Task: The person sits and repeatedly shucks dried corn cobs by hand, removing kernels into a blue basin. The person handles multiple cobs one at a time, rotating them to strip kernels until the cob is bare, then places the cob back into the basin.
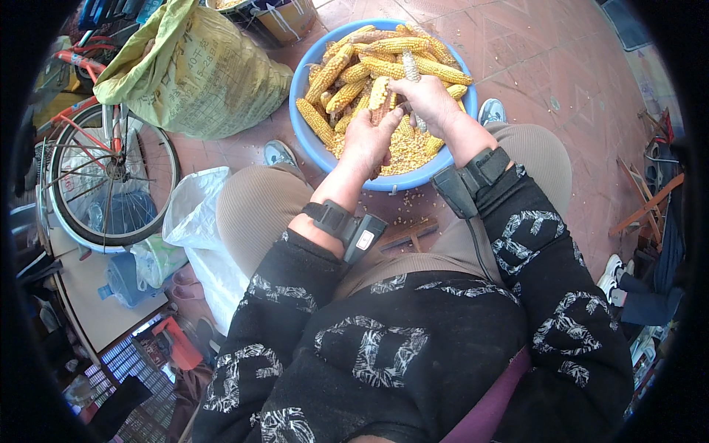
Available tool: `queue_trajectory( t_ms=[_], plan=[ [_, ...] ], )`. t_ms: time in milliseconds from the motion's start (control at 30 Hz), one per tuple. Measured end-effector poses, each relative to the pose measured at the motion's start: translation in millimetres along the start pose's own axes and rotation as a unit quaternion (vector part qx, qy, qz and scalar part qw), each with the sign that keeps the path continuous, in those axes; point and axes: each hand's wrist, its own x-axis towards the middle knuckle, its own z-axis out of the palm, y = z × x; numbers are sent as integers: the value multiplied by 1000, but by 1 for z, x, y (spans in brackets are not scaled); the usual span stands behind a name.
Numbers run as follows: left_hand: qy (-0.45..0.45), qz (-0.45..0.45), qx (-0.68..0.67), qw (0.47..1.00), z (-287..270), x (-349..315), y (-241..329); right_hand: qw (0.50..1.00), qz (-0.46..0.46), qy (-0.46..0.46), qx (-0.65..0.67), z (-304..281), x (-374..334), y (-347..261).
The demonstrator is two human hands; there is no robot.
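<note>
Over a blue tub (301, 81) my left hand (367, 140) is closed around a corn ear (380, 94). That ear is partly stripped: yellow kernels at its upper end, reddish-brown bare cob lower down. My right hand (430, 102) grips a pale, kernel-less corncob (410, 65), which sticks up past the fingers and shows again below them. Both hands meet at the ear, the right one against its side. Whole yellow ears (384, 46) fill the back and left of the tub. Loose kernels (408, 151) lie heaped at its near side, partly hidden by my hands.
A full yellow-green woven sack (207, 81) stands left of the tub, beside a bicycle wheel (112, 173). White plastic sheeting (198, 214) lies by my left knee. Scattered kernels (408, 203) dot the tiled floor (539, 74). Wooden pieces (650, 203) lean at the right.
</note>
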Motion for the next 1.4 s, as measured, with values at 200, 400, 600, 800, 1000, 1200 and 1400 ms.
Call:
queue_trajectory(
  t_ms=[200, 400, 600, 800, 1000, 1200, 1400],
  plan=[
    [40, 56, 77, 995, 1, 8, -9, 999, 5, -5, 32, 0, -1, -2],
    [9, 47, -42, 998, -4, 12, -14, 1000, 11, 10, 15, 0, 0, -1],
    [-3, 34, -112, 993, -3, 3, -4, 999, 3, 47, 16, -2, 6, 4],
    [-16, 20, -112, 993, 0, -2, 2, 946, -2, -63, 319, -3, 11, 3],
    [-125, -17, -213, 969, 4, -4, 5, 920, 23, -97, 380, 11, 11, 1],
    [-99, -44, -191, 976, 14, -2, 2, 959, 9, 23, 283, 23, 9, -2],
    [-88, -77, -267, 957, 17, -1, -2, 950, 23, 46, 307, 29, 17, 4]
  ],
)
